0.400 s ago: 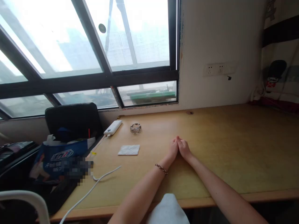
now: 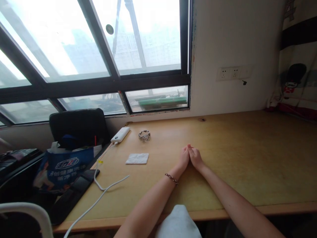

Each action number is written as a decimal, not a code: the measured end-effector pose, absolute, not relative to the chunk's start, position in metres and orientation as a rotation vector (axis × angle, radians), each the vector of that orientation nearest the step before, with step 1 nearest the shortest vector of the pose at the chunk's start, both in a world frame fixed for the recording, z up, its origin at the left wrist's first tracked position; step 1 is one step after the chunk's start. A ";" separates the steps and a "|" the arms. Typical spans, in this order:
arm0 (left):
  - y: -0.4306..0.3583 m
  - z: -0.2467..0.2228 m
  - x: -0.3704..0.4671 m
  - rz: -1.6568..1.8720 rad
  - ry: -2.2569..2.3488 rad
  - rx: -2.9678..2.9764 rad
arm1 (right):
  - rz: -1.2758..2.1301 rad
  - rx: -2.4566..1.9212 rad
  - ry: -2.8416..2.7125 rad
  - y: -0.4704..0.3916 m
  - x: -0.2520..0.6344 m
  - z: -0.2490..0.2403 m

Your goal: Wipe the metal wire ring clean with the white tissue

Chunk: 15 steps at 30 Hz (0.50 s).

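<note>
My left hand [image 2: 183, 158] and my right hand [image 2: 195, 157] rest together on the wooden table [image 2: 235, 158], fingers folded against each other and thumbs touching at the top. Nothing shows between them. A braided bracelet [image 2: 171, 178] circles my left wrist. Left of the hands lies a white folded tissue [image 2: 137, 158]. Beyond it stands a silvery openwork ring-shaped object [image 2: 144, 136].
A white power bank [image 2: 121, 135] with a white cable [image 2: 99, 197] lies along the table's left edge. A black chair [image 2: 78, 127] and a blue bag [image 2: 65, 168] are at the left. Behind are a window and a wall socket [image 2: 229, 73].
The view has shifted very slightly. My hands hold the same clasped pose on the table.
</note>
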<state>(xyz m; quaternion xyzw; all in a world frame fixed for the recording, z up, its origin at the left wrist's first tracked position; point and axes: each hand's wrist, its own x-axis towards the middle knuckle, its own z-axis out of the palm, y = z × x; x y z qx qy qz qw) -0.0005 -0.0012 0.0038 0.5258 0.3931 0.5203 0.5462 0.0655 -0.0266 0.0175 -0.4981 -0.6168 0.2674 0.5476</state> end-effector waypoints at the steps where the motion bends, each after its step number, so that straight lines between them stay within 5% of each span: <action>1: -0.001 0.004 -0.001 1.232 0.919 1.258 | 0.634 -1.181 -1.463 -0.027 0.065 0.017; 15: -0.004 0.008 -0.002 1.227 0.893 1.262 | 0.614 -1.194 -1.484 -0.030 0.065 0.020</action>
